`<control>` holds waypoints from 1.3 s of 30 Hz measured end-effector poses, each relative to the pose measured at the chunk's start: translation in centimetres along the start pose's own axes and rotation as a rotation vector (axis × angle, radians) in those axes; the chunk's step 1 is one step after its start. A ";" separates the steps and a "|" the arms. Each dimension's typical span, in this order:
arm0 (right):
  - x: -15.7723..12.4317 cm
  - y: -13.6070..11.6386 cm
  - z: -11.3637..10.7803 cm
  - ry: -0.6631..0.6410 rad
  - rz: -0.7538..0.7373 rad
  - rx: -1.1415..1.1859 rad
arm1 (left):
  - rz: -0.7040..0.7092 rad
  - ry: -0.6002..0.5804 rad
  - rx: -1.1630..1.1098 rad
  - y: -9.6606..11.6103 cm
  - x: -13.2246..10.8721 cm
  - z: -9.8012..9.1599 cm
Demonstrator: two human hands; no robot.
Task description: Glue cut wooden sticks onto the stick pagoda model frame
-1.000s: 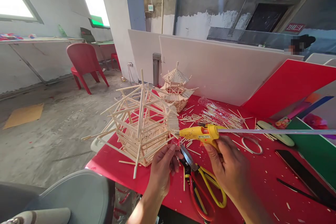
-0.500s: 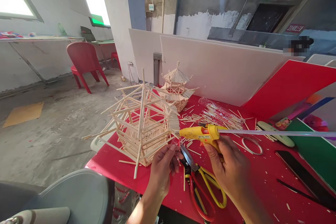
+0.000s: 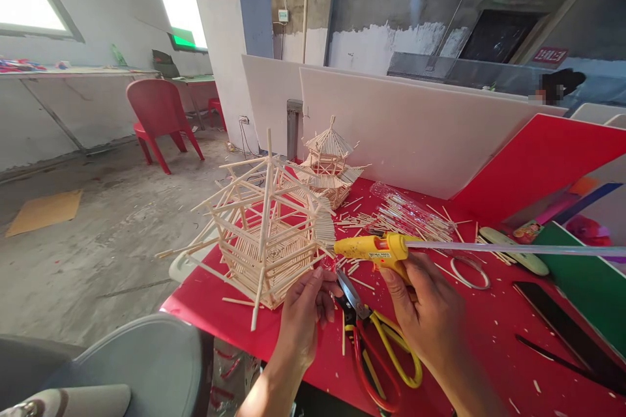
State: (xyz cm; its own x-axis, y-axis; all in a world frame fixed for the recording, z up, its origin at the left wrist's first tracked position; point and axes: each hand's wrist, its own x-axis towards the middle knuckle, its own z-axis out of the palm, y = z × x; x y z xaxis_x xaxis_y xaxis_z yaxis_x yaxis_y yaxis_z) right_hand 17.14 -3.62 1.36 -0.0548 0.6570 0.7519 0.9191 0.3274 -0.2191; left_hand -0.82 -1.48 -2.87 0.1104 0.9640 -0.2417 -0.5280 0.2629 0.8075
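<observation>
My right hand (image 3: 433, 306) is wrapped round the handle of a yellow hot glue gun (image 3: 374, 249), a long clear glue stick (image 3: 493, 248) jutting from its back. The nozzle points left, close to the edge of a wooden-stick pavilion model (image 3: 267, 234) with an open roof frame. Just in front of that model, my left hand (image 3: 308, 303) is closed in a pinch; whatever its fingertips hold is too small or hidden to name. Below the glue gun lie pliers with red handles (image 3: 359, 345) and scissors with yellow handles (image 3: 403, 355), partly overlapping.
Behind stands a second, roofed stick pavilion (image 3: 330, 156). Loose sticks and a plastic bag of sticks (image 3: 413, 212) lie on the red table (image 3: 469, 352). At right are a dark phone-like slab (image 3: 567, 322) and a green board (image 3: 587, 273). A grey stool (image 3: 147, 358) is front left.
Hands and glue gun hold almost the same position. The view has shifted very slightly.
</observation>
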 end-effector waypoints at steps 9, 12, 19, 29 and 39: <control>-0.1 0.2 0.2 -0.023 -0.003 0.002 | 0.001 -0.001 0.005 -0.2 -0.1 -0.2; 0.1 0.0 0.2 -0.015 -0.011 0.000 | -0.008 0.001 0.008 -0.2 0.0 -0.2; -0.6 0.6 -1.2 0.011 0.136 0.115 | -0.001 0.013 0.042 -0.1 0.0 0.0; -5.8 -0.2 -0.2 -0.136 0.319 0.358 | 0.023 0.062 0.070 -0.5 0.3 0.2; -5.3 -1.4 1.7 -0.093 0.261 0.370 | 0.027 0.096 0.093 -0.3 0.1 0.2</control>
State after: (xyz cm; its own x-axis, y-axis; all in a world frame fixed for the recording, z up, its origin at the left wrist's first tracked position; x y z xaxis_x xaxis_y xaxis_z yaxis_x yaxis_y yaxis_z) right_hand 15.52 -6.43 -3.40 0.1098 0.8022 0.5869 0.7068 0.3522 -0.6136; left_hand -0.51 -1.44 -3.01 0.0142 0.9638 -0.2663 -0.4489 0.2441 0.8596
